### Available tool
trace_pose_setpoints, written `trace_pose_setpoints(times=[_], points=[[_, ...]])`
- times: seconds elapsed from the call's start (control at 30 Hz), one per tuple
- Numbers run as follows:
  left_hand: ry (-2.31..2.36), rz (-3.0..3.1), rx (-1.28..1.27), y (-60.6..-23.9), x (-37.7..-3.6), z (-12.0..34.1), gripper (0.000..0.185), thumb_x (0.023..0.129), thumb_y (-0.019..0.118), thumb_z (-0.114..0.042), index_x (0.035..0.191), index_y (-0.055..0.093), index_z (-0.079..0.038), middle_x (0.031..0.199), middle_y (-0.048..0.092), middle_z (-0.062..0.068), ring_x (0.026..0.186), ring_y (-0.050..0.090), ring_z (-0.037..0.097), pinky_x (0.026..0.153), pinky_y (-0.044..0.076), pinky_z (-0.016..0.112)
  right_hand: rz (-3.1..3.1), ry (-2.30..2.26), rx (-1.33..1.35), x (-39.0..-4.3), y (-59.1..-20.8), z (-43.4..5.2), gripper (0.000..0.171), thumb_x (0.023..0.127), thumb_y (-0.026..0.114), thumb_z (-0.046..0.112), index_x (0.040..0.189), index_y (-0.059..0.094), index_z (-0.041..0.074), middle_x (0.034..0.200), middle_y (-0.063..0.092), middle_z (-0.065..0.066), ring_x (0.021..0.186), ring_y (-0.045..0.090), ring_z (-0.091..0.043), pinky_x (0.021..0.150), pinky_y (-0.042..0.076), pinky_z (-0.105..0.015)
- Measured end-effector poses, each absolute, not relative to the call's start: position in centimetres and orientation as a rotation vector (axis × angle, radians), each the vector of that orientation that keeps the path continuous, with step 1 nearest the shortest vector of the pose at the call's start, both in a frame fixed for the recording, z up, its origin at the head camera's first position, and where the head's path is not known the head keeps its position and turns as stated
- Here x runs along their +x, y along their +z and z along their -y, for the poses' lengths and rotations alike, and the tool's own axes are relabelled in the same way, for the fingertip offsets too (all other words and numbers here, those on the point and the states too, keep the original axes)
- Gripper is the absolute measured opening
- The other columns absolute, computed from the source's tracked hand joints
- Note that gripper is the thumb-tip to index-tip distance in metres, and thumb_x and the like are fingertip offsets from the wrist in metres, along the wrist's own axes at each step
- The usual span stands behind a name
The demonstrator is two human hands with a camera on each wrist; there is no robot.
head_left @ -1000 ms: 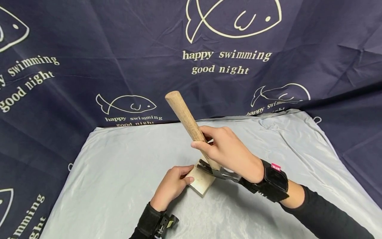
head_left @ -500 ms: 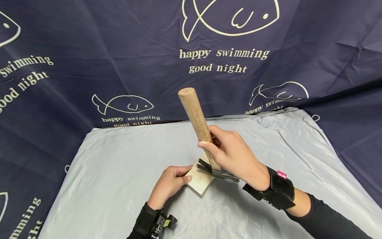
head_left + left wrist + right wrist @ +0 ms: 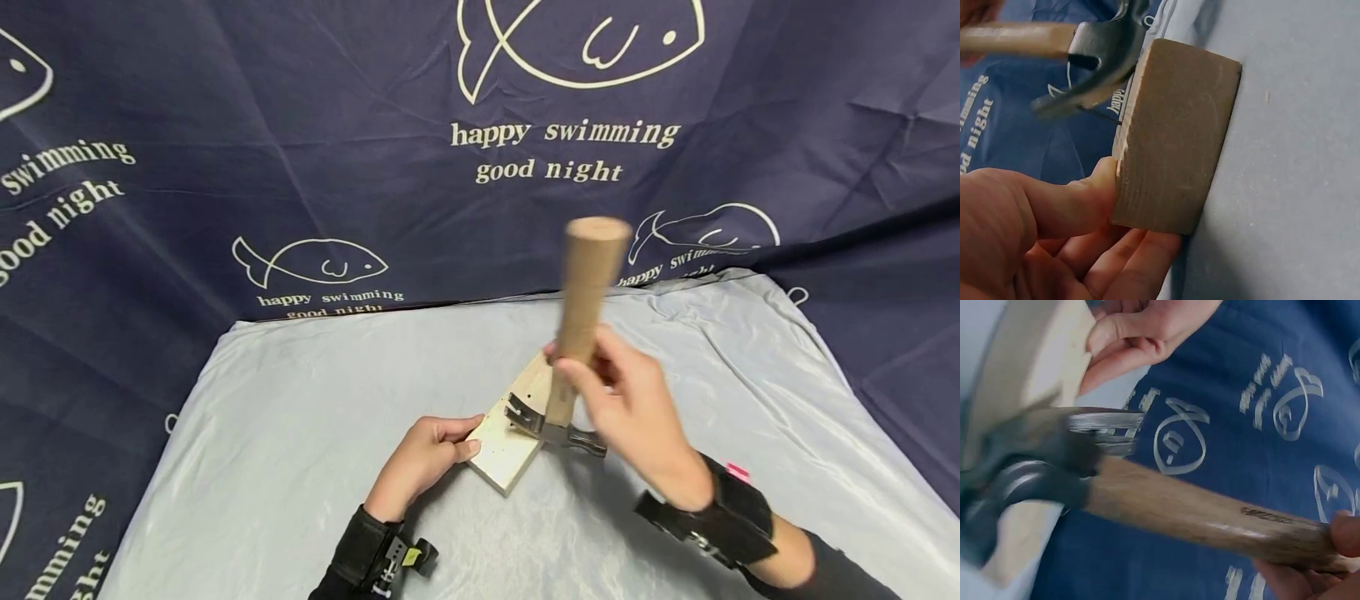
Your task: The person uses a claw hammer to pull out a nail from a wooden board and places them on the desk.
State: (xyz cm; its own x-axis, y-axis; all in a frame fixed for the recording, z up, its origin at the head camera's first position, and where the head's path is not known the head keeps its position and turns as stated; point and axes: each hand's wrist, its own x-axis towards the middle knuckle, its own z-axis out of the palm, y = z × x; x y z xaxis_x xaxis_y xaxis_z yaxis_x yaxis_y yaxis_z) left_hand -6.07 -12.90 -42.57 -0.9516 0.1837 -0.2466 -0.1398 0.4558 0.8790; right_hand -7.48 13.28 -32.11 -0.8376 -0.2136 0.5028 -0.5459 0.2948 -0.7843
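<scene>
The right hand has its fingers curled round the wooden handle of a hammer, gripping it about midway up. The hammer stands nearly upright over the block, its long axis running from the steel head at the bottom to the rounded butt at the top, which leans a little to the right and away from the person in the head view; the handle and hand are blurred. The head lies across the block's right edge, claw pointing left over the top face, striking face pointing right. In the left wrist view a thin nail sticks out of the block's face just under the claw; whether the claw has caught it cannot be told.

The left hand grips the near left corner of the block, thumb on the top face and fingers curled under its end. The block is a pale wooden slab lying flat on the grey cloth-covered surface, its long axis slanting from near left to far right. A dark blue curtain printed with fish and words hangs behind.
</scene>
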Motion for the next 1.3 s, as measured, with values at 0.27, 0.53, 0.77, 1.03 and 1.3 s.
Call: trace_pose_setpoints(times=[0.27,0.53,0.77,1.03,1.3], points=[[1.473,-2.390,0.107,-41.9,-6.0,13.1,0.037,0.095,0.073,-0.013,0.132,0.071,-0.012,0.132,0.070,0.010,0.132,0.060,0.031,0.108,0.050,0.050,2.085,1.890,0.509,-6.6,-32.2,-17.4,0.026,0.099,0.063,-0.006,0.125,0.064,-0.008,0.110,0.077,-0.010,0.104,0.076,-0.019,0.093,0.059,-0.029],[1.469,-2.397,0.121,-41.7,-5.7,13.1,0.037,0.096,0.072,-0.011,0.133,0.070,-0.010,0.135,0.069,0.010,0.133,0.060,0.032,0.106,0.052,0.047,2.080,1.862,0.479,-6.5,-31.9,-17.9,0.028,0.097,0.064,-0.006,0.125,0.065,-0.007,0.109,0.077,-0.010,0.101,0.076,-0.017,0.091,0.060,-0.028],[1.413,-2.451,0.114,-41.6,-5.7,12.8,0.038,0.096,0.072,-0.012,0.134,0.070,-0.012,0.133,0.071,0.009,0.131,0.062,0.030,0.106,0.052,0.048,2.052,1.888,0.487,-6.6,-31.4,-18.1,0.027,0.097,0.064,-0.007,0.124,0.064,-0.008,0.108,0.078,-0.009,0.100,0.077,-0.018,0.091,0.060,-0.029],[1.398,-2.483,0.146,-41.7,-5.6,12.5,0.040,0.096,0.073,-0.016,0.135,0.069,-0.013,0.132,0.072,0.006,0.127,0.065,0.027,0.102,0.054,0.046,2.065,1.864,0.479,-6.5,-31.2,-18.2,0.027,0.097,0.065,-0.006,0.124,0.067,-0.005,0.109,0.078,-0.010,0.100,0.077,-0.018,0.091,0.060,-0.029],[1.349,-2.511,0.214,-41.9,-5.5,13.0,0.041,0.099,0.070,-0.023,0.139,0.067,-0.016,0.131,0.072,0.003,0.119,0.069,0.021,0.100,0.055,0.042,2.075,1.890,0.491,-6.7,-31.4,-17.9,0.026,0.096,0.067,-0.004,0.122,0.066,-0.008,0.108,0.078,-0.011,0.101,0.077,-0.019,0.092,0.059,-0.029]])
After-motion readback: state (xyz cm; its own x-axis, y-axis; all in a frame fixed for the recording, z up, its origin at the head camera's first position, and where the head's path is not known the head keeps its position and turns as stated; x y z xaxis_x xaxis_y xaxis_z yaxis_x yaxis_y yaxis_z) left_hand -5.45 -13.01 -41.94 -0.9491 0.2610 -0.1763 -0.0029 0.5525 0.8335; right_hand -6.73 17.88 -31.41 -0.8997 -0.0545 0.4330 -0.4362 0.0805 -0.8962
